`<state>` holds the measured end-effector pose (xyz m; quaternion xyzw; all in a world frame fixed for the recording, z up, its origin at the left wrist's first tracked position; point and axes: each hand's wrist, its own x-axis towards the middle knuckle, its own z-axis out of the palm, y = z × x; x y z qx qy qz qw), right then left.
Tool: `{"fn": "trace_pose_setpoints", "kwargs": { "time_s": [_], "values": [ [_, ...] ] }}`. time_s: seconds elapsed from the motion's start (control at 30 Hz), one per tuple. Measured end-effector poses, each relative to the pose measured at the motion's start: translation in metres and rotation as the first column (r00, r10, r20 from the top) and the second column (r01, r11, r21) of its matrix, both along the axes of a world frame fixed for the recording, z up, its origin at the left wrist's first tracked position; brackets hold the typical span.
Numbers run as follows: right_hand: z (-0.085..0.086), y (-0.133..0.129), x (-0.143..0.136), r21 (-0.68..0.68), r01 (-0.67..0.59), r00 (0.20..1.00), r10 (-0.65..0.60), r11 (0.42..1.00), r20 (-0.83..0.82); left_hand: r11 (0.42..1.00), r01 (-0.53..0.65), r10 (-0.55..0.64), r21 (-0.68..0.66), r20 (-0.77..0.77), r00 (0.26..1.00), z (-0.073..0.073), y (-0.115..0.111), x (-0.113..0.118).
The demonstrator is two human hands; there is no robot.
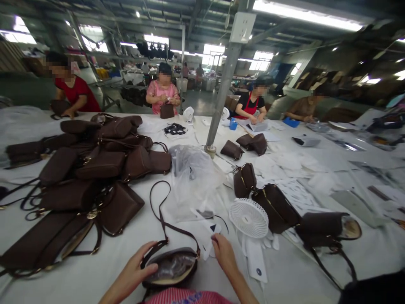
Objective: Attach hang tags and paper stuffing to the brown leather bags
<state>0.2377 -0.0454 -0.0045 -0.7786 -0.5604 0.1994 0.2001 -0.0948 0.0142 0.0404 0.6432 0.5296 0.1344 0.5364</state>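
A brown bag point(171, 267) lies open at the table's near edge, clear plastic showing inside it and its long strap looped away across the table. My left hand point(139, 266) grips the bag's left rim, thumb over the opening. To the right of the bag, my right hand point(222, 249) has its fingers pinched at a small white tag point(212, 228) with a dark triangle. A thin dark cord curves beside the tag.
Brown bags point(101, 164) are heaped at the left. A white fan point(249, 218) stands right of centre, near more bags point(276, 207). Crumpled plastic point(196, 173) lies before a metal post point(224, 80). Several people work across the table point(126, 249).
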Motion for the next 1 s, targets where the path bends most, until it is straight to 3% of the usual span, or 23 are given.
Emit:
{"fn": "trace_pose_setpoints", "kwargs": {
  "time_s": [0.03,0.1,0.2,0.27,0.37,0.47,0.6,0.63,0.7,0.77,0.83,0.9,1.0],
  "values": [
    [-0.01,0.0,0.013,-0.142,0.064,0.996,-0.054,0.988,0.077,1.0,0.001,-0.001,-0.012,0.006,1.0,-0.003,-0.003,-0.001],
    [-0.029,0.0,0.03,-0.3,0.172,0.977,-0.125,0.938,0.171,1.0,-0.005,0.006,-0.015,0.011,1.0,-0.012,-0.007,-0.002],
    [-0.047,0.006,0.037,-0.376,0.246,0.965,-0.188,0.893,0.184,0.999,-0.033,0.033,-0.008,-0.008,0.999,-0.022,-0.01,-0.003],
    [-0.05,0.012,0.038,-0.423,0.247,0.968,-0.199,0.872,0.156,0.999,-0.043,0.043,-0.01,-0.029,0.999,-0.02,-0.008,-0.004],
    [-0.044,0.02,0.043,-0.445,0.18,0.984,-0.167,0.877,0.069,0.999,-0.023,0.022,-0.025,-0.057,0.998,-0.005,-0.002,-0.006],
    [-0.029,0.024,0.053,-0.373,0.113,0.993,-0.121,0.921,0.001,1.0,-0.01,0.008,-0.022,-0.095,0.995,0.015,0.005,-0.005],
    [-0.009,0.022,0.065,-0.259,0.218,0.974,-0.193,0.941,0.118,0.994,-0.029,0.044,0.103,-0.146,0.988,0.038,0.015,0.006],
    [-0.004,0.02,0.066,-0.232,0.24,0.971,-0.226,0.943,0.082,0.991,-0.021,0.04,0.134,-0.14,0.989,0.044,0.017,0.01],
    [0.005,0.017,0.066,-0.176,0.28,0.939,-0.308,0.944,-0.156,0.987,0.01,0.005,0.162,-0.093,0.996,0.059,0.02,0.023],
    [0.018,0.013,0.06,-0.162,0.364,0.793,-0.396,0.917,-0.463,0.99,0.047,-0.047,0.134,-0.007,0.999,0.074,0.02,0.039],
    [0.036,0.009,0.048,-0.19,0.439,0.568,-0.435,0.878,-0.698,0.992,0.097,-0.104,0.079,0.084,0.991,0.087,0.019,0.057],
    [0.058,0.007,0.028,-0.205,0.462,0.376,-0.399,0.863,-0.836,0.986,0.163,-0.166,0.032,0.163,0.973,0.096,0.016,0.079],
    [0.092,0.006,-0.006,-0.188,0.416,0.206,-0.294,0.89,-0.933,0.971,0.236,-0.234,0.024,0.26,0.937,0.098,0.014,0.109]
  ]
}}
